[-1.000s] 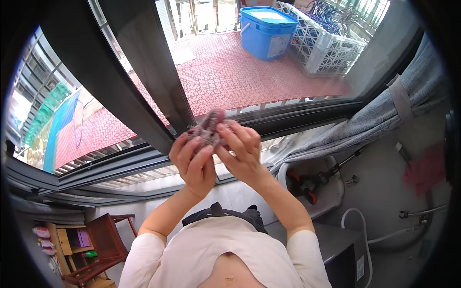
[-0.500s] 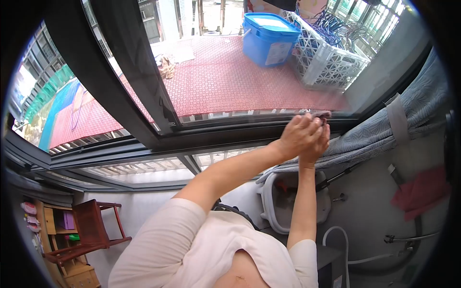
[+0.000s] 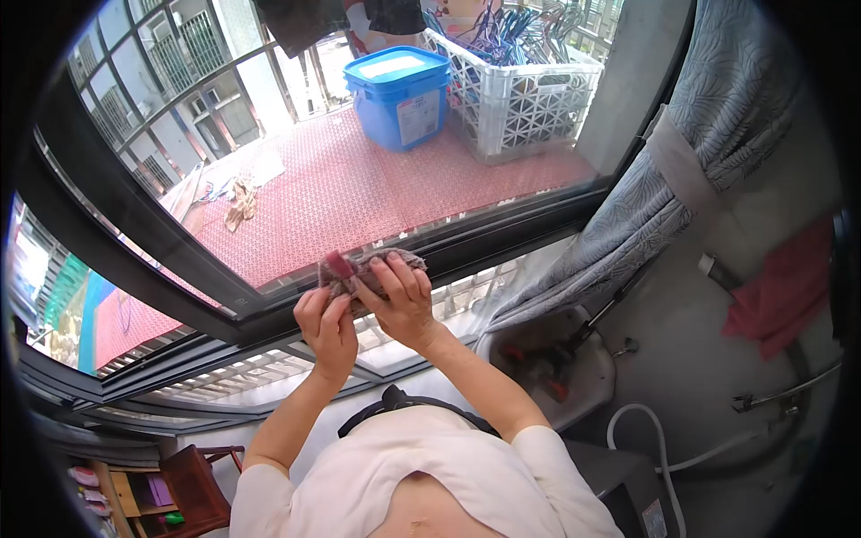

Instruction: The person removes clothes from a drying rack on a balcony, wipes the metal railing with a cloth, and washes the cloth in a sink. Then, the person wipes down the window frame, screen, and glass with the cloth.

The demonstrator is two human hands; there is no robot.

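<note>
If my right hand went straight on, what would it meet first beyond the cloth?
Beyond the cloth, your right hand would likely meet the window frame or glass; depth makes which unclear.

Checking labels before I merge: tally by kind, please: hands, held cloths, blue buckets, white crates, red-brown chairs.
Hands: 2 (left hand, right hand)
Held cloth: 1
Blue bucket: 1
White crate: 1
Red-brown chair: 1
Total: 6

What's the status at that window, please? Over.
Left hand and right hand both gripping. Crumpled grey-brown-and-red cloth bunched at dark metal window frame. Patterned grey fabric curtain off to the right, apart from hands.
</note>
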